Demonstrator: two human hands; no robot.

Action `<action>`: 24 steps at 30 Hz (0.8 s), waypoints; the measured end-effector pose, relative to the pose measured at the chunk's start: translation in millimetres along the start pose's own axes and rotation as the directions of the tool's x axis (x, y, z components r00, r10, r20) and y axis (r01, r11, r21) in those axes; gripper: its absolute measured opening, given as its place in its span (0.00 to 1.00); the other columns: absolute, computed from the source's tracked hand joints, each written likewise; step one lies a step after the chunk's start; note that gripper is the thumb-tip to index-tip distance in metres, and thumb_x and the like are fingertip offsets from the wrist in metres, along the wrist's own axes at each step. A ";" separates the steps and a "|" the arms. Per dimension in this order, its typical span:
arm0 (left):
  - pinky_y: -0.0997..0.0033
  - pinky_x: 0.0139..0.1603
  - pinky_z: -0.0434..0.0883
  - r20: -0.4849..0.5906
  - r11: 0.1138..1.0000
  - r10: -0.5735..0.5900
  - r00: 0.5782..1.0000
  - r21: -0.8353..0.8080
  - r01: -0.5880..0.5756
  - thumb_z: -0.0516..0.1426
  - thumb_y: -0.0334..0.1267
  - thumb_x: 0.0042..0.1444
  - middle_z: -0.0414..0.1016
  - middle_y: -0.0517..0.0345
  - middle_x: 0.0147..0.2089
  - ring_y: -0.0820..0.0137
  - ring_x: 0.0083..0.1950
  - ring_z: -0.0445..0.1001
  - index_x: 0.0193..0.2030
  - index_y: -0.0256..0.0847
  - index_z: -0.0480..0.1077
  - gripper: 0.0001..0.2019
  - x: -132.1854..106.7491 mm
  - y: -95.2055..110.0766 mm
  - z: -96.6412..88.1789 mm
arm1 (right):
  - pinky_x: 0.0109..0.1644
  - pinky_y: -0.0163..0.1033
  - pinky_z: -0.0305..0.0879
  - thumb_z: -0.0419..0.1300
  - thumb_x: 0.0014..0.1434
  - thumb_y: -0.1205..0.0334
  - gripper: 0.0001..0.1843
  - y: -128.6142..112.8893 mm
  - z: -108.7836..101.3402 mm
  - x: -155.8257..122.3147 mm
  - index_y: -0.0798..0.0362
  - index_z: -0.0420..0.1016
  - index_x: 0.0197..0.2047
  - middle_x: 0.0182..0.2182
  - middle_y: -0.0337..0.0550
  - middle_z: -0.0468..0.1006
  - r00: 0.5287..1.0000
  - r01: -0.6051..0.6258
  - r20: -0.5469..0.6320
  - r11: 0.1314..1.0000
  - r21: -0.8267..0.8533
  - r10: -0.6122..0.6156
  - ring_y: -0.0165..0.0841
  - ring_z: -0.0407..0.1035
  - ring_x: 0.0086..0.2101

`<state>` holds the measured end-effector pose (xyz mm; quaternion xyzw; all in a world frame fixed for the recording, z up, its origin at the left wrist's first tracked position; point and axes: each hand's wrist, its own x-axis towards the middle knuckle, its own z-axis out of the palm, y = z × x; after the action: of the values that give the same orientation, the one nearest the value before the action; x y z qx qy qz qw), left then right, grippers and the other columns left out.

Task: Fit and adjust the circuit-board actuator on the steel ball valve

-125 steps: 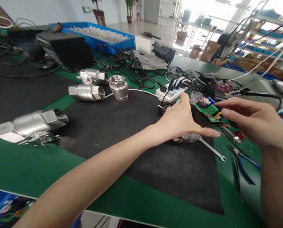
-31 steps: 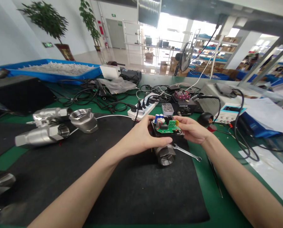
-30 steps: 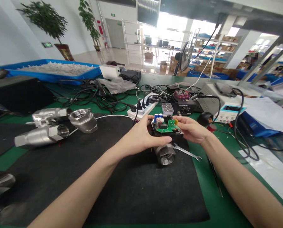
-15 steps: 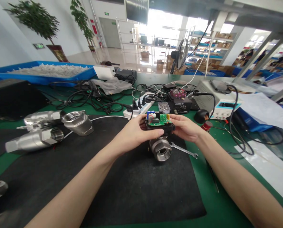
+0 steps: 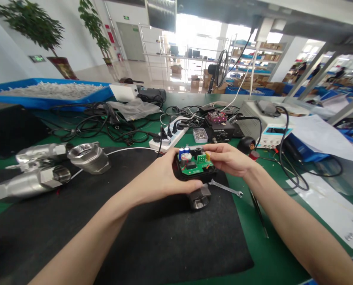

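Observation:
A black open-topped housing (image 5: 179,172) with a green circuit board (image 5: 191,171) inside sits above a threaded steel valve body (image 5: 200,200). My left hand (image 5: 157,176) wraps the housing's left side, its thumb lying along the front. On the other side, my right hand (image 5: 228,158) grips the right rear edge by the yellow component; some of its fingertips are hidden behind the housing. Blue capacitors and a black round part stand up from the board. The open-end wrench (image 5: 226,188) lies just right of the valve body.
Other steel valve bodies (image 5: 31,182) lie at left on the black mat (image 5: 170,245). Behind are a power strip (image 5: 172,134), a tin of small metal parts (image 5: 200,135), a soldering station (image 5: 222,132) and tangled cables. A bench power supply (image 5: 271,132) and papers stand at right.
The housing has tipped toward me, showing more of the board's top and covering more of the valve body. Both hands keep hold of it. The whole view has shifted slightly.

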<state>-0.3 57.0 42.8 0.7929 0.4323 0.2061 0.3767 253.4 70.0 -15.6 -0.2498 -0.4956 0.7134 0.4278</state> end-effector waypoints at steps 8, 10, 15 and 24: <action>0.57 0.55 0.79 -0.265 0.973 -0.004 0.964 0.223 0.065 0.69 0.65 0.40 0.78 0.51 0.57 0.55 0.55 0.81 0.67 0.48 0.58 0.51 -27.2 3.7 39.4 | 0.60 0.47 0.73 0.69 0.64 0.59 0.31 -45.1 0.0 -35.0 0.49 0.70 0.68 0.63 0.54 0.76 0.997 0.079 -0.013 0.990 -0.119 -0.081 0.39 0.77 0.54; 0.54 0.56 0.79 -0.317 0.962 -0.027 0.948 0.251 0.111 0.69 0.65 0.39 0.78 0.51 0.56 0.54 0.55 0.81 0.67 0.49 0.57 0.51 -36.9 3.0 51.0 | 0.61 0.50 0.73 0.69 0.65 0.56 0.27 -61.0 -5.1 -60.2 0.51 0.72 0.65 0.60 0.55 0.77 0.970 0.155 -0.145 0.956 -0.248 -0.195 0.41 0.77 0.54; 0.50 0.56 0.80 -0.482 0.971 -0.068 0.874 0.171 0.169 0.70 0.62 0.39 0.78 0.49 0.55 0.53 0.52 0.81 0.66 0.47 0.58 0.50 -53.5 3.9 70.8 | 0.56 0.48 0.74 0.66 0.66 0.48 0.22 -70.4 -21.9 -147.5 0.53 0.78 0.56 0.49 0.52 0.83 0.770 0.086 -0.491 0.829 -0.552 -0.407 0.38 0.79 0.44; 0.48 0.65 0.77 -0.699 0.997 -0.040 0.714 0.017 0.073 0.70 0.59 0.42 0.71 0.46 0.62 0.53 0.57 0.77 0.68 0.44 0.60 0.48 -53.9 -8.4 86.8 | 0.48 0.52 0.74 0.63 0.65 0.41 0.20 43.6 -37.4 -272.8 0.47 0.80 0.50 0.42 0.48 0.84 0.586 -0.394 -0.733 0.670 -0.629 -0.344 0.47 0.78 0.42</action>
<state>22.7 -21.8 -18.5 0.6512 0.5707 0.4687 0.1749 405.6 -151.9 -88.6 -0.7037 -0.4840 0.2575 0.4519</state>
